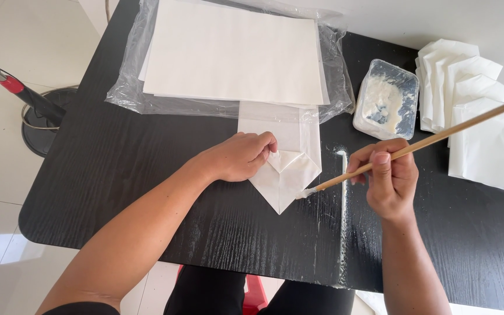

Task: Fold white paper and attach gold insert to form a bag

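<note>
Folded paper [284, 169] | left hand [237, 156] presses its flap | right hand [389, 178] grips brush [403, 150], bristles at paper's right edge | judgement: spread paste thinly, paper pinned.

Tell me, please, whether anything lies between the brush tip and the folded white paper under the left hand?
Nothing visible does. The brush in the right hand already has its tip at the folded paper's lower right edge; the left hand presses the flaps further left.
</note>
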